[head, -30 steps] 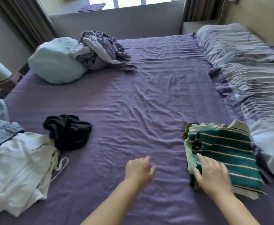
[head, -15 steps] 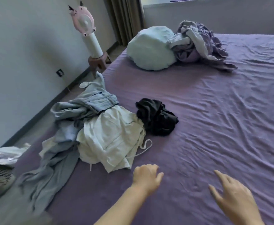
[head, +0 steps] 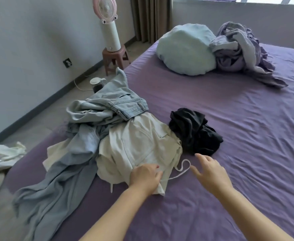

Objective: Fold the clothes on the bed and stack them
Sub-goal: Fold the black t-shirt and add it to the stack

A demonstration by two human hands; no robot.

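Grey-blue trousers [head: 52, 185] and denim jeans [head: 111, 105] piled far left on the bed [head: 247, 136]. Left hand [head: 145, 177] rests on cream garment's [head: 135, 146] near hem, grip unclear. Right hand [head: 210, 173] hovers, fingers spread wide, holding nothing, near drawstring [head: 181, 168] and black garment [head: 195, 131]. Advice: pinch both hem corners, lift clear of the pile.
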